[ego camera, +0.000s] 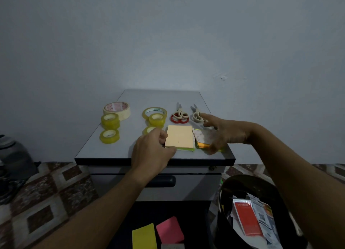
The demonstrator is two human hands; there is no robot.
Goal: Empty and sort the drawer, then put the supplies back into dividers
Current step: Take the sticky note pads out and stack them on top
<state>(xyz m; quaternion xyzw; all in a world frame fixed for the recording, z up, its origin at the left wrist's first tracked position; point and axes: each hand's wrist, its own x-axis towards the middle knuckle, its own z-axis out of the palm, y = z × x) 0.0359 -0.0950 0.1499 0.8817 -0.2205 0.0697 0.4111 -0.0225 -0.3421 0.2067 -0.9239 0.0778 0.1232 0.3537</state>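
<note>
The left hand (152, 146) pinched the left edge of a peach sticky-note pad (180, 136) near the cabinet top's (160, 99) front edge. The right hand (226, 132), fingers spread, was over an orange-edged pad (202, 139) just beside it. Red-handled scissors (179, 115), white-handled scissors (197, 114) and tape rolls (110, 120) lay behind; a yellow pad (144, 236) and a pink pad (169, 229) sat in the open drawer (127, 220) below

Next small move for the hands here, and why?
Probably slide the patterned pad flush beside the peach pad: the left hand grips the peach pad's edge, the right hand spreads over the skewed patterned pad, and tapes and scissors already sit grouped.
</note>
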